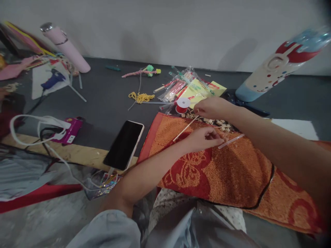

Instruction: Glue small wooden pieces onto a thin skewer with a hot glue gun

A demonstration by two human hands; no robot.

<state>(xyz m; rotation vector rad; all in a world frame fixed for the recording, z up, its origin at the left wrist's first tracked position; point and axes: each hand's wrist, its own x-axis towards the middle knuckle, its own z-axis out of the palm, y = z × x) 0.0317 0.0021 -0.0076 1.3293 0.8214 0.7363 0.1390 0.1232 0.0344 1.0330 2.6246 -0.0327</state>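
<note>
My left hand hovers low over an orange and red towel, its fingers curled and the tips together. Beside those tips a clear glue stick lies on the towel; whether they touch it I cannot tell. My right hand is pinched closed above a pile of short wooden pieces, and what it holds is hidden. A thin wooden stick slants across the towel, its upper end near the right fingertips. Left of that hand stands a spool of red thread.
Yellow paper and plastic packets lie behind the spool. A tall bottle stands at right, a pink flask at left. A phone, purple power adapter, blue glue gun and yellow yarn occupy the dark table.
</note>
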